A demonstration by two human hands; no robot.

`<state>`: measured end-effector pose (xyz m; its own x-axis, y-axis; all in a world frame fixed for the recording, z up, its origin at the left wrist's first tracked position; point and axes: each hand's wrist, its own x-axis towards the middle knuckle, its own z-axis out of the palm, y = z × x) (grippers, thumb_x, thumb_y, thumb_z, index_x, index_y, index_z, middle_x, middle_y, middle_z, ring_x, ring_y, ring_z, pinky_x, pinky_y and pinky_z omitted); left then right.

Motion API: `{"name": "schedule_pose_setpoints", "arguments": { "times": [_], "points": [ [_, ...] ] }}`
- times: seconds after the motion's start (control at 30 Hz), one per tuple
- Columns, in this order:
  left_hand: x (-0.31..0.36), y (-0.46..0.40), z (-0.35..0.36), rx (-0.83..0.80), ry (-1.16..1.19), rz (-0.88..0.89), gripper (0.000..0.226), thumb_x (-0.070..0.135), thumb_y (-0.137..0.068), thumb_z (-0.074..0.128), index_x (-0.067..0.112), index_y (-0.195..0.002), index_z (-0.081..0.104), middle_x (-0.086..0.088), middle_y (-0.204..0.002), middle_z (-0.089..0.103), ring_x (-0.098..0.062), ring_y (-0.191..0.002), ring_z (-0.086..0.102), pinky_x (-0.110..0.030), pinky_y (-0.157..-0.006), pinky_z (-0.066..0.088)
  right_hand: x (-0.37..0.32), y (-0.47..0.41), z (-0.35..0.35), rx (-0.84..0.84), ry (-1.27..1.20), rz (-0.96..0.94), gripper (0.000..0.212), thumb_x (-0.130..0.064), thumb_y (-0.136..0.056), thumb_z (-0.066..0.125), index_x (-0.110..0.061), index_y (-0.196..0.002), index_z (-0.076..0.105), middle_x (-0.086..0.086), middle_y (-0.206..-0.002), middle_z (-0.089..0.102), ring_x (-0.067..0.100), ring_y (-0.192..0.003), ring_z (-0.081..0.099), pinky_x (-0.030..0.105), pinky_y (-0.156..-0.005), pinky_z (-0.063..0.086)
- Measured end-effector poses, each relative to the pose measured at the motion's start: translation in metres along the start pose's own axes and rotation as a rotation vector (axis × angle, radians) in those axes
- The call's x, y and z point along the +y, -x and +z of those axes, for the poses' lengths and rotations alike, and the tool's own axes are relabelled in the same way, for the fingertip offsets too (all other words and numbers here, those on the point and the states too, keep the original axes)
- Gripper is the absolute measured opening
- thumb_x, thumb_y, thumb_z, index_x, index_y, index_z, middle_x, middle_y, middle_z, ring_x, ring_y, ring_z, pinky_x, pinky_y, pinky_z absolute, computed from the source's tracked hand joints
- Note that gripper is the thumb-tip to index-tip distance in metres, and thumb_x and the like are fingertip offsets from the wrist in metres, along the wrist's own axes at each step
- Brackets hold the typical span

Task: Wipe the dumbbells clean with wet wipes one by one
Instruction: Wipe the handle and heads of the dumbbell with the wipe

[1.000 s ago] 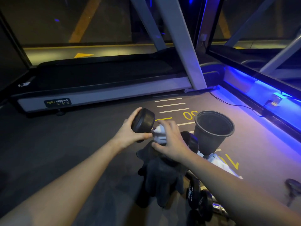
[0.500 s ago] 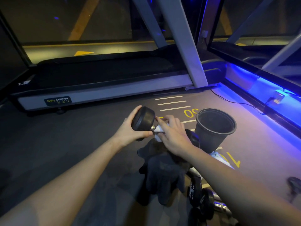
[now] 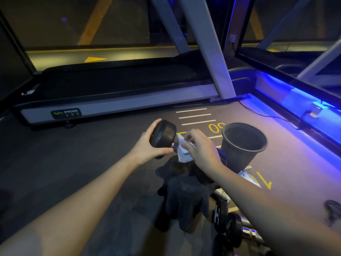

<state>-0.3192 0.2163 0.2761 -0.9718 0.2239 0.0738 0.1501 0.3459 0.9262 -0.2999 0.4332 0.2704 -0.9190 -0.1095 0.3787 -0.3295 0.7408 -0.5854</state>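
"BODY STRONG" on the treadmill point(image 3: 114, 108) side label — yellow "30" among the floor markings point(image 3: 216, 127)

black dumbbell point(image 3: 163, 136) | held up, tilted | white wet wipe point(image 3: 183, 151) around handle, apparently | dumbbells on floor point(image 3: 227, 224)

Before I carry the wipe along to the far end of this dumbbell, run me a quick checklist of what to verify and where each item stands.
1. Left hand grips the near head of the dumbbell: ok.
2. Right hand holds the wet wipe against the handle: ok.
3. Far head of the dumbbell visible and reachable: cannot tell, the right hand and wrist cover most of it.
4. Black bin stands open-topped just right of the hands, ready for the used wipe: ok.
5. Other dumbbells wait on the floor under the right forearm: ok.
6. Wipe moist or clean enough: cannot tell.
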Motion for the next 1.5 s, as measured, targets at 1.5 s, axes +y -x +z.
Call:
{"name": "schedule_pose_setpoints", "arguments": {
  "times": [1.5],
  "points": [
    [0.004,0.007,0.002,-0.028,-0.027,0.002,0.108,0.046,-0.054,0.087,0.058,-0.144,0.029,-0.001,-0.145,0.039,-0.02,-0.13,0.048,-0.054,-0.102,0.051,-0.035,-0.019,0.003,-0.239,0.102,0.088,0.008,-0.022,-0.082,0.07,-0.025,-0.077,0.065,0.002,-0.076,0.064,0.025,-0.083,0.062,0.029,-0.064,0.038]
  ]
}}
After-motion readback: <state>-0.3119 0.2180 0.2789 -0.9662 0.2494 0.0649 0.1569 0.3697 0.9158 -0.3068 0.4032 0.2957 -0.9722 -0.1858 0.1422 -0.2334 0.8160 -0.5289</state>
